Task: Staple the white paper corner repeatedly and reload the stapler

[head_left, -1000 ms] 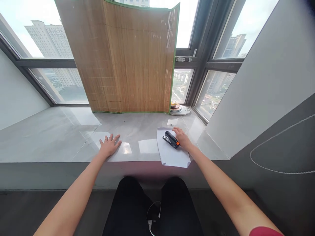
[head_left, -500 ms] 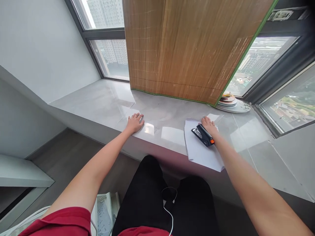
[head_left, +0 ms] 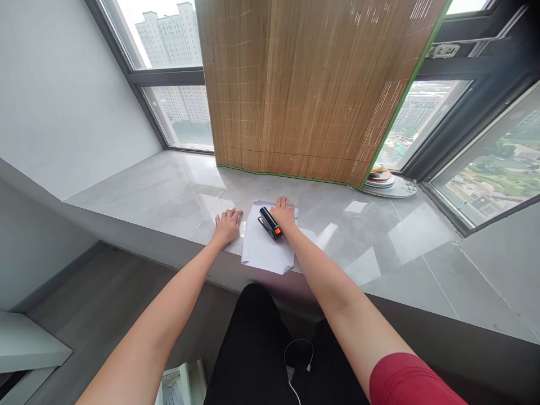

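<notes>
White paper (head_left: 265,252) lies on the grey windowsill (head_left: 143,191), its near edge at the sill's front edge. On top of it rests a black stapler (head_left: 270,223) with an orange end. My right hand (head_left: 283,212) presses flat on the upper right of the paper, fingers extended, just beside the stapler. To the left of the paper, my left hand (head_left: 228,225) rests on the bare sill with its fingers spread, holding nothing.
A bamboo blind (head_left: 304,95) with green edging hangs over the window down to the sill. Stacked plates (head_left: 390,188) stand at the back right. A white cable (head_left: 293,385) lies over my lap. Below left is a white basket (head_left: 185,385).
My right hand has moved left along the sill, and the paper and stapler have come with it, close to my left hand. The camera view has shifted slightly.
</notes>
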Available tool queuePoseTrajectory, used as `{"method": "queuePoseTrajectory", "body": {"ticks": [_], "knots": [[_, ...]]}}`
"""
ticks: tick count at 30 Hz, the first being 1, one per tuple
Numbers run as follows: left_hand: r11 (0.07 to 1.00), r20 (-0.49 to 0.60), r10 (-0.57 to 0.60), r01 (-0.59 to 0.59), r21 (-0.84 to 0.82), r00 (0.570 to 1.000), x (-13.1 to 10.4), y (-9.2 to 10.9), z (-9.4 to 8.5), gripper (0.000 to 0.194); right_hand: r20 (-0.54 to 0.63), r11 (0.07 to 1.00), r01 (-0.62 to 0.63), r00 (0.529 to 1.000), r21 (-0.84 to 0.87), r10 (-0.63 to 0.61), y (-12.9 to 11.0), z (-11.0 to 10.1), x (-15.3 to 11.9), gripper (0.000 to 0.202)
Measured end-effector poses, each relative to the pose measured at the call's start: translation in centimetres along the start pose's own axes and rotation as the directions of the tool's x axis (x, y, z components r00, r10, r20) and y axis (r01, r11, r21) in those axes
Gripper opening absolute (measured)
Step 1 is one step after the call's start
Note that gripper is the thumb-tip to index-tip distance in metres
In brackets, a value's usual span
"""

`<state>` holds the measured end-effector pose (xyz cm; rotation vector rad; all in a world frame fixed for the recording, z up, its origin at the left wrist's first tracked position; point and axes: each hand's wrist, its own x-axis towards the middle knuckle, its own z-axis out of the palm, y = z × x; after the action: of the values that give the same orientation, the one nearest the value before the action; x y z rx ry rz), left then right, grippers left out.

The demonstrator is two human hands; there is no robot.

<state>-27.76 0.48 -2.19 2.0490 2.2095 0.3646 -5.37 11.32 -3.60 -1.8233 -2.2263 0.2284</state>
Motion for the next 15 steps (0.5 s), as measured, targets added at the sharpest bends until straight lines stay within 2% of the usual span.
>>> {"method": "queuePoseTrajectory", "body": {"ticks": [2,4,6,9,11,13,15], "knots": [[1.000,-0.008,0.004,-0.004,0.001,1.000,0.1,-0.1,0.1,0.054,-0.033,0.999,0.020,0.999,0.032,-0.019,-0.5,0.0,0.0,0.068],[1.000,-0.015,0.006,-0.006,0.002,1.000,0.2,-0.1,0.2,0.054,-0.128,0.995,0.066,0.990,0.071,-0.056,-0.4,-0.1,-0.2,0.064],[1.000,-0.020,0.007,-0.007,0.005,1.000,0.2,-0.2,0.3,0.054,-0.190,0.980,0.166,0.971,0.106,-0.144,-0.1,-0.4,-0.6,0.056],[1.000,-0.029,0.006,-0.006,0.011,1.000,0.2,-0.2,0.3,0.054,-0.108,0.915,0.370,0.928,0.162,-0.356,0.5,-0.9,-1.3,0.048],[1.000,-0.031,0.005,-0.004,0.012,1.000,0.1,-0.1,0.2,0.053,-0.052,0.878,0.449,0.893,0.170,-0.446,1.0,-1.4,-1.9,0.044],[1.000,-0.027,0.000,0.000,0.012,1.000,0.1,0.0,0.0,0.053,-0.042,0.882,0.452,0.892,0.136,-0.451,1.5,-1.9,-2.5,0.039],[1.000,-0.026,-0.006,0.006,0.011,1.000,0.1,0.0,-0.1,0.053,-0.034,0.906,0.414,0.910,0.093,-0.413,2.4,-2.3,-3.1,0.036]]}}
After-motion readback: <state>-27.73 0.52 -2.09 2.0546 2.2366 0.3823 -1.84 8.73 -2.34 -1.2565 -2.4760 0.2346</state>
